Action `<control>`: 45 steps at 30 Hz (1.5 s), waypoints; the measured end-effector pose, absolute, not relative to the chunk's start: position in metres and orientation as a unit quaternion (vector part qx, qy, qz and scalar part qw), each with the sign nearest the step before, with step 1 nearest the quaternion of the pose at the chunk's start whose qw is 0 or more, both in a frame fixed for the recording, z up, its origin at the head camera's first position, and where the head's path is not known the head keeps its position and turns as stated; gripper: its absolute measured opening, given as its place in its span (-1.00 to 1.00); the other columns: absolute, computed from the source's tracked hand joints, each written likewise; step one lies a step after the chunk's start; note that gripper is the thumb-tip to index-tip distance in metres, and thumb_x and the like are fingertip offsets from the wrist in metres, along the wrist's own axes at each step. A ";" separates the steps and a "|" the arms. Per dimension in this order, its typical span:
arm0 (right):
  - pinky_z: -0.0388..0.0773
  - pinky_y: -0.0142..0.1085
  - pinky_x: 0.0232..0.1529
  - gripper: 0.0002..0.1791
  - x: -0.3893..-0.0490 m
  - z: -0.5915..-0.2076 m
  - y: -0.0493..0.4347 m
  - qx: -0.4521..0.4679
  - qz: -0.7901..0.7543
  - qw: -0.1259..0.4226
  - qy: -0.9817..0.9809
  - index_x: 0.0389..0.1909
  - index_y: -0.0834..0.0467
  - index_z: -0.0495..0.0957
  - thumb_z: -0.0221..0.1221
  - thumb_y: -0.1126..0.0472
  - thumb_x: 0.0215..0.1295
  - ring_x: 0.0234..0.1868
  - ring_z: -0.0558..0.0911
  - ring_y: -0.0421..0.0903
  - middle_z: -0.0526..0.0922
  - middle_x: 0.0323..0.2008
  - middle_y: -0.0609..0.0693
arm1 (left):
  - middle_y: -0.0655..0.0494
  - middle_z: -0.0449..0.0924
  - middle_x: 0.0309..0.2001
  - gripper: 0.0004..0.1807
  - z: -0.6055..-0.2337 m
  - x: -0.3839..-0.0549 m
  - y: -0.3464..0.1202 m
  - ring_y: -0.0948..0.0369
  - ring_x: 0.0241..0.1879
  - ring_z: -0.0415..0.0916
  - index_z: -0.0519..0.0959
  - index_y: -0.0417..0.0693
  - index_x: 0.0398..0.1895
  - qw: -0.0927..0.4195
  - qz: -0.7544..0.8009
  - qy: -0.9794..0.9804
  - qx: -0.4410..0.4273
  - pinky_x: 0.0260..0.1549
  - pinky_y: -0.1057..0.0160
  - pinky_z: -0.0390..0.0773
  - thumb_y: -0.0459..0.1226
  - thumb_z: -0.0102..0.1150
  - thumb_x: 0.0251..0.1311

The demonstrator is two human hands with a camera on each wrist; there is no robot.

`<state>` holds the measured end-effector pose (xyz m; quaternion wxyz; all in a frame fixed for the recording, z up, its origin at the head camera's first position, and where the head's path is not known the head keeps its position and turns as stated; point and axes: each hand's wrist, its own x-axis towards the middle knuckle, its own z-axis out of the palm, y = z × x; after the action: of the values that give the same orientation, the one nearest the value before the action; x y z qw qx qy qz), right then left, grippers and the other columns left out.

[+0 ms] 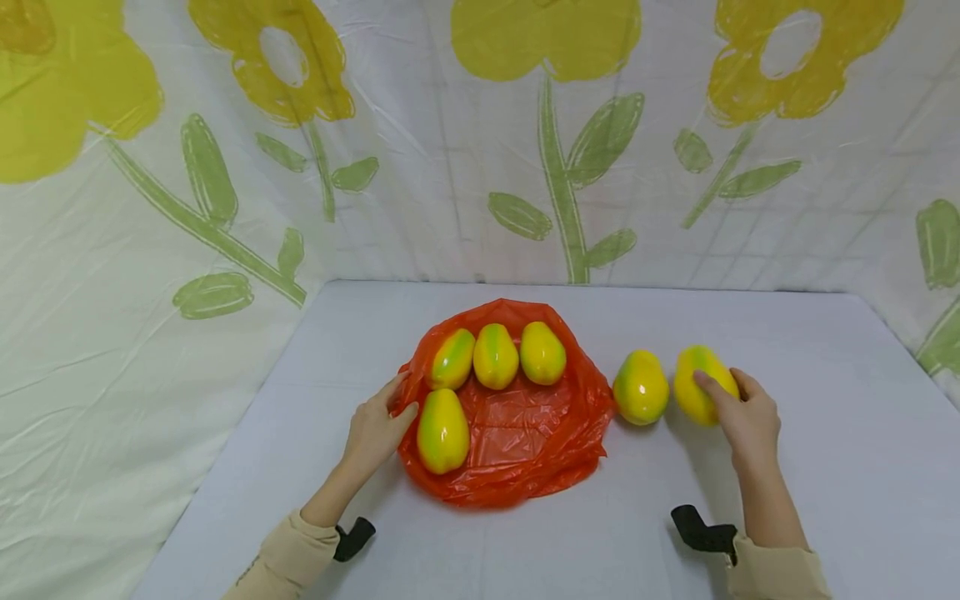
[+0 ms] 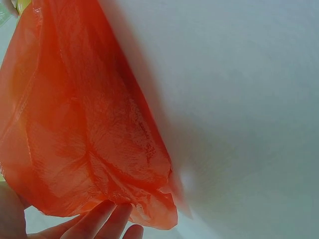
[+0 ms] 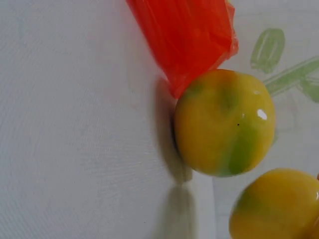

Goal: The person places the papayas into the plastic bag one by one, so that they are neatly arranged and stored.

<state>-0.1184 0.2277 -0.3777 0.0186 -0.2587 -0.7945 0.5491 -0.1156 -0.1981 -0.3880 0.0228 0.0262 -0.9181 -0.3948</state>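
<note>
An opened red plastic bag [image 1: 510,433] lies mid-table with its rim spread wide. Inside it are several glossy yellow-green papayas [image 1: 443,432], most of them in a row along the far side. My left hand [image 1: 377,423] holds the bag's left edge, thumb on the inner side; in the left wrist view its fingers [image 2: 92,221] lie against the outside of the red plastic. To the right of the bag, one papaya [image 1: 641,387] rests on the table. My right hand [image 1: 752,421] grips another papaya [image 1: 699,385] just beside it, lifted off the table.
The table [image 1: 570,546] has a pale cover. Behind it hangs a white cloth [image 1: 420,208] printed with yellow flowers and green leaves. A black wrist mount [image 1: 703,530] sticks out from the right sleeve, and another [image 1: 355,540] from the left.
</note>
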 end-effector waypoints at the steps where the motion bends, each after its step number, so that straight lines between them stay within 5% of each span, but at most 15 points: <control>1: 0.12 0.10 0.36 -0.09 -0.119 -0.376 0.227 -0.257 0.550 0.022 -0.795 0.50 0.29 -0.03 0.04 -0.17 0.35 0.39 0.14 0.24 0.06 0.46 0.31 | -0.35 0.56 0.03 -0.42 -0.388 -0.116 -0.198 0.18 -0.61 0.36 0.34 -0.25 0.36 0.022 -0.395 -0.918 0.027 -0.54 0.30 0.56 -0.30 0.11 0.27; 10: 0.14 0.08 0.36 -0.09 -0.117 -0.364 0.220 -0.250 0.552 0.037 -0.795 0.51 0.24 -0.03 0.04 -0.21 0.35 0.39 0.16 0.23 0.07 0.47 0.26 | -0.34 0.54 0.07 -0.43 -0.388 -0.116 -0.198 0.13 -0.47 0.46 0.35 -0.24 0.35 0.021 -0.394 -0.919 0.029 -0.47 0.25 0.62 -0.29 0.10 0.27; 28: 0.22 0.03 0.33 -0.14 -0.112 -0.339 0.183 -0.191 0.584 0.054 -0.787 0.49 0.23 0.07 0.07 -0.18 0.35 0.32 0.27 0.18 0.20 0.42 0.25 | -0.35 0.54 0.06 -0.43 -0.387 -0.117 -0.197 0.16 -0.54 0.45 0.35 -0.25 0.35 0.025 -0.391 -0.920 0.024 -0.52 0.29 0.58 -0.30 0.10 0.27; 45: 0.28 0.04 0.29 -0.19 -0.110 -0.345 0.133 -0.127 0.573 0.008 -0.809 0.43 0.28 0.17 0.13 -0.11 0.34 0.27 0.32 0.20 0.29 0.35 0.28 | -0.34 0.53 0.10 -0.43 -0.387 -0.115 -0.197 0.16 -0.56 0.41 0.34 -0.23 0.36 0.025 -0.391 -0.920 0.024 -0.47 0.25 0.62 -0.29 0.11 0.28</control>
<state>-0.1100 0.1334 -0.3450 0.0084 -0.1275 -0.8094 0.5733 -0.1153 -0.1970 -0.3868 0.0253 0.0242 -0.9197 -0.3911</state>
